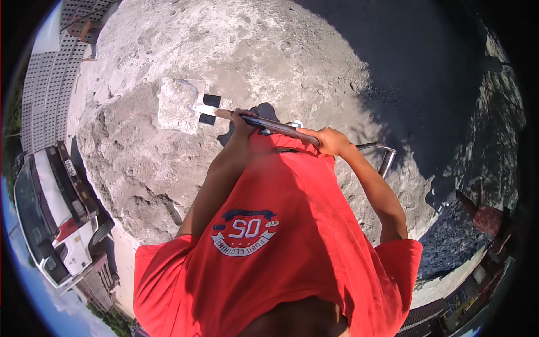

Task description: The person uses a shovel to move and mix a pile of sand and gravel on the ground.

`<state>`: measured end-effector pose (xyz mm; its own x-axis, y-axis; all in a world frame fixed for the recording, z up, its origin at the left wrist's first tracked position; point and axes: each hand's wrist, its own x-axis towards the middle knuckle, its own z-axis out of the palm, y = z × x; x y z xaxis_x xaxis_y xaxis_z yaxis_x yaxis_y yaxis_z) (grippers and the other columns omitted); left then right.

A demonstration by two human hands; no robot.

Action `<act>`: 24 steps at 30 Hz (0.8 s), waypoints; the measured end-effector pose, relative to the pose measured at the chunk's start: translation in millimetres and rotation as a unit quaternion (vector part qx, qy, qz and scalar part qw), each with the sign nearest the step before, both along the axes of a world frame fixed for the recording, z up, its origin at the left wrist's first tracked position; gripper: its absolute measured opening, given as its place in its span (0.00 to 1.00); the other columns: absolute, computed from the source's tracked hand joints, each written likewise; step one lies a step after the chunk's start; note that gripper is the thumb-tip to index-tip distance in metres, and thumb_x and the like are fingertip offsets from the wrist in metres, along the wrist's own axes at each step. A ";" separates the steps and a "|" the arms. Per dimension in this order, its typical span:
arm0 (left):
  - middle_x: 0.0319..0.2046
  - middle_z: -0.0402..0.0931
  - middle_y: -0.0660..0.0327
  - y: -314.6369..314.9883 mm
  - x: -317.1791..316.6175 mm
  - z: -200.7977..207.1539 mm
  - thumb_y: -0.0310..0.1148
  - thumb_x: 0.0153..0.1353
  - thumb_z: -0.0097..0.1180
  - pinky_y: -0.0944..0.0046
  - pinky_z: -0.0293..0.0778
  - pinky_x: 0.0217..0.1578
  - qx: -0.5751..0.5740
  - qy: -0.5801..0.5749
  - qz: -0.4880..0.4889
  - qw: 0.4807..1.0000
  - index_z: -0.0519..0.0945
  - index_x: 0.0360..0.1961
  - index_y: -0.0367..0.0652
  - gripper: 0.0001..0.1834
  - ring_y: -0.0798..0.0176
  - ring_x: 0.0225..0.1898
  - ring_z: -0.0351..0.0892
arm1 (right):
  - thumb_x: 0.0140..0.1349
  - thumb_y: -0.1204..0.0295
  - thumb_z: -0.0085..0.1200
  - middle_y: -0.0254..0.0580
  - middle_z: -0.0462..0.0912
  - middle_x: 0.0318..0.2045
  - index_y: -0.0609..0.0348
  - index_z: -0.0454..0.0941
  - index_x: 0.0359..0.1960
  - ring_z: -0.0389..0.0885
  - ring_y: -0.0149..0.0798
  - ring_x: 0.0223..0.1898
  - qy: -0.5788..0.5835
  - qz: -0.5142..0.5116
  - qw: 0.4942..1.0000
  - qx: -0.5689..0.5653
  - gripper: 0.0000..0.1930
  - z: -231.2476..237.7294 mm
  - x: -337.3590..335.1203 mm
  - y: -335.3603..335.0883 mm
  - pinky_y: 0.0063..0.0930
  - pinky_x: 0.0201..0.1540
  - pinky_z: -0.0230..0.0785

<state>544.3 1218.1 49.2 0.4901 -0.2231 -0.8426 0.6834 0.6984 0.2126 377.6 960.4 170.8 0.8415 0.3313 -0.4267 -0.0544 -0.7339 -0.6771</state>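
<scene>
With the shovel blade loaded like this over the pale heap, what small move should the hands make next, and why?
Probably a tilt of the shovel to tip its load off. The blade carries a pale slab of mix and sits over the grey heap. The left hand grips the shaft low and the right hand higher up, so a small twist of both wrists would seem enough.

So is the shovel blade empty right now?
No, the shovel blade carries a pale grey slab of mortar.
</scene>
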 end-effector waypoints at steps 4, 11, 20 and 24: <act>0.13 0.65 0.58 -96.5 50.8 -15.8 0.32 0.38 0.45 0.58 0.67 0.27 0.009 -0.028 -0.154 0.988 0.63 0.12 0.45 0.06 0.56 0.19 0.65 | 0.45 0.61 0.53 0.51 0.76 0.22 0.24 0.55 0.60 0.76 0.53 0.26 0.062 -0.141 0.988 0.020 0.36 13.7 -2.5 -37.2 0.42 0.31 0.66; 0.12 0.63 0.60 -279.3 177.8 -55.1 0.33 0.38 0.46 0.59 0.66 0.24 -0.018 -0.019 -0.343 0.939 0.61 0.11 0.45 0.08 0.57 0.17 0.64 | 0.45 0.60 0.53 0.52 0.77 0.24 0.25 0.55 0.59 0.76 0.55 0.29 0.052 -0.374 0.926 0.009 0.36 23.0 25.8 -102.5 0.43 0.33 0.66; 0.20 0.64 0.60 -589.1 303.0 -13.3 0.29 0.42 0.47 0.56 0.70 0.29 0.125 -0.124 -0.590 0.788 0.66 0.26 0.44 0.08 0.60 0.25 0.68 | 0.47 0.68 0.55 0.50 0.78 0.28 0.37 0.52 0.63 0.79 0.48 0.29 -0.145 -0.568 0.810 -0.004 0.38 -8.6 162.7 -217.1 0.38 0.34 0.69; 0.32 0.72 0.52 -715.4 329.1 34.9 0.23 0.44 0.49 0.50 0.75 0.34 0.355 -0.279 -0.651 0.610 0.62 0.38 0.39 0.18 0.57 0.33 0.76 | 0.47 0.77 0.55 0.44 0.76 0.31 0.40 0.39 0.65 0.77 0.38 0.24 0.041 -0.564 0.692 0.448 0.46 20.0 210.3 -301.0 0.32 0.27 0.73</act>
